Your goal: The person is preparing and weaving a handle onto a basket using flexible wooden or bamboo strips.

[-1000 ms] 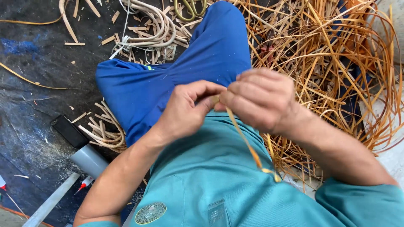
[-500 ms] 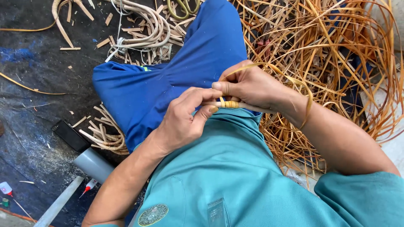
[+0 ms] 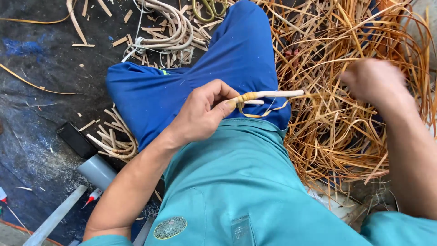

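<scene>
Hands: left [image 3: 205,114] grips one cane [image 3: 273,94] (right [image 3: 374,79] blurred).

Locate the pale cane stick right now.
Head view, centre: the pale cane stick lies across the blue trouser leg, pinched by the left hand.

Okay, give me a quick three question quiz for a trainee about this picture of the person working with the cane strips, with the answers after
1. True or false: the left hand holds a pale cane stick partly wrapped with a yellow strip.
2. Where is the right hand? A) on the stick B) out over the pile of loose strips C) on the grey pipe
3. What colour are the trousers under the stick?

Key: 1 true; 2 B; 3 blue.
</scene>
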